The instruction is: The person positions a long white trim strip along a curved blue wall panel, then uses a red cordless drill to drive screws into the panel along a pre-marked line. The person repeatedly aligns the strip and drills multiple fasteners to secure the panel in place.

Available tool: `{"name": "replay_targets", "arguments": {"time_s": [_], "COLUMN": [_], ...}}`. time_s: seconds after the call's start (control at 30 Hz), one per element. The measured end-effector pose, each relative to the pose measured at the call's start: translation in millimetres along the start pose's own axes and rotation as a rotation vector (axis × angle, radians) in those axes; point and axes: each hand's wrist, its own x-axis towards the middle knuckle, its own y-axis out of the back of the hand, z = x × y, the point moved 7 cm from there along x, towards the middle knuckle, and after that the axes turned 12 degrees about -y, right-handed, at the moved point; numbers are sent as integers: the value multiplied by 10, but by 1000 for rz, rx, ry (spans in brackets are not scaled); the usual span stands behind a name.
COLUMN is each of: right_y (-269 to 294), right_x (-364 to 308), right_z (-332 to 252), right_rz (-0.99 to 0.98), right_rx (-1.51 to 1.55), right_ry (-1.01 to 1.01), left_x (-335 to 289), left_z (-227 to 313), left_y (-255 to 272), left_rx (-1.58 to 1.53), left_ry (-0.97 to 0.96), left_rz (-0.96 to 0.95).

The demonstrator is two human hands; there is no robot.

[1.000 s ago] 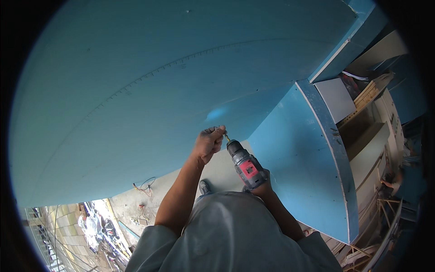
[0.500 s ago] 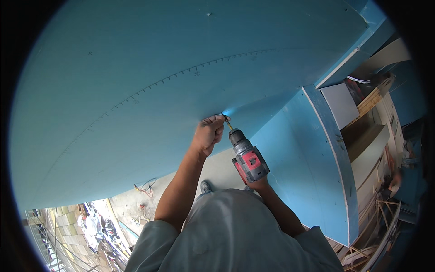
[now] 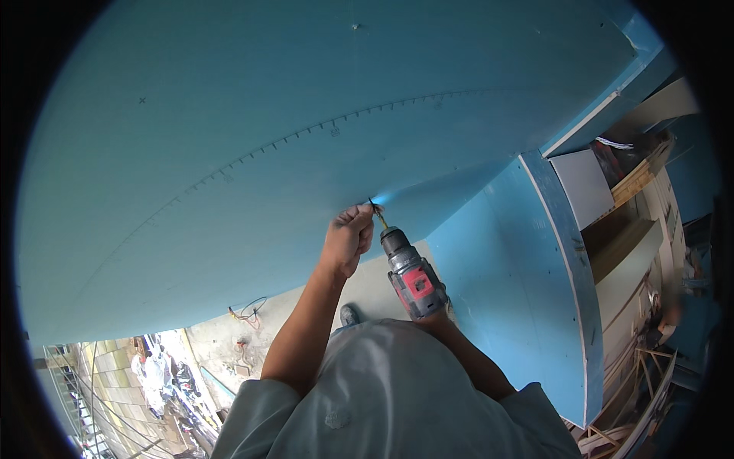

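My right hand point(image 3: 433, 320) grips a cordless drill point(image 3: 413, 277), black and grey with a red panel. From its chuck a brass-coloured bit point(image 3: 381, 219) points up toward the blue wallboard point(image 3: 260, 206). A small dark screw point(image 3: 372, 203) shows at the bit's tip, pinched in the fingertips of my left hand point(image 3: 346, 241). The screw is close to the board; I cannot tell whether it touches. A bright patch of light falls on the board beside it. The drill's body covers most of my right hand.
A curved line of pencil ticks point(image 3: 306, 131) runs across the board. To the right stands a blue side panel point(image 3: 505, 283) with a pale cut edge, and timber framing beyond. Cables point(image 3: 248, 311) lie on the concrete floor point(image 3: 294, 310), with clutter point(image 3: 157, 375) at lower left.
My left hand and the drill have come a little left and down, the drill tilting slightly. The dark screw now shows more plainly at the bit's tip.
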Motion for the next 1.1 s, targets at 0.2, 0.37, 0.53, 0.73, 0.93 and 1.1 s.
{"name": "replay_targets", "arguments": {"time_s": [0.2, 0.37, 0.53, 0.73, 0.93, 1.1], "right_y": [-62, -116, -156, -194, -224, -279], "right_x": [-61, -42, -8, 53, 61, -15], "right_z": [163, 272, 365, 424, 450, 644], "right_rz": [-41, -57, -66, -75, -84, -98], "right_rx": [127, 175, 219, 244, 263, 375], "right_ry": [-110, -142, -181, -202, -231, -357], "left_x": [-424, -974, -1234, -1175, -1138, -1203], "left_z": [-578, -1026, -1307, -1425, -1418, -1407], "left_y": [563, 967, 1106, 1225, 1236, 1197], "left_rx": [-111, -180, -261, -361, -373, -368], "left_ry": [221, 436, 543, 530, 452, 474], "left_rz": [121, 146, 189, 139, 80, 77]}}
